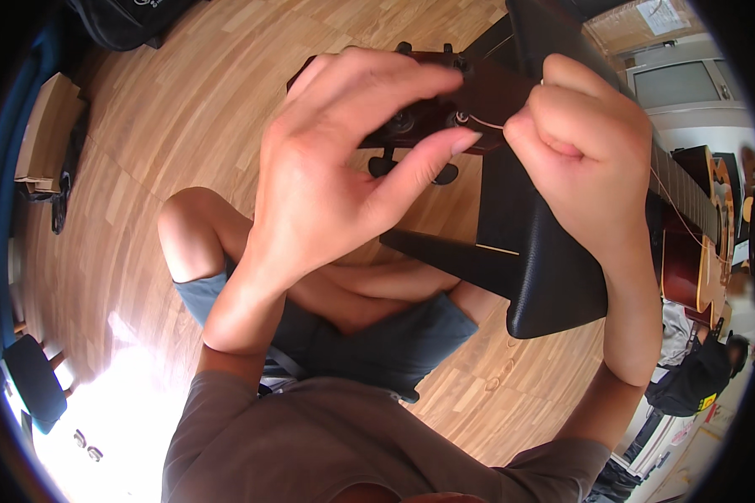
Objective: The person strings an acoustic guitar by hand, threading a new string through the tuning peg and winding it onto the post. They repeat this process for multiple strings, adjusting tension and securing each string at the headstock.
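We held our left hand (319,159) at eleven o'clock with thumb and forefinger spread apart over the guitar's dark headstock (434,121), near twelve. At two o'clock we had our right hand (583,134) clenched on a thin string (488,125), which stretched from a tuning post (461,117). Toward four o'clock we had a black padded piece (554,289).

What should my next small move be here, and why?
Perhaps close your left hand gently, bringing thumb and forefinger onto the string beside the tuning post. They stand apart near the post, while your right hand grips the string, so a pinch might steady it there.
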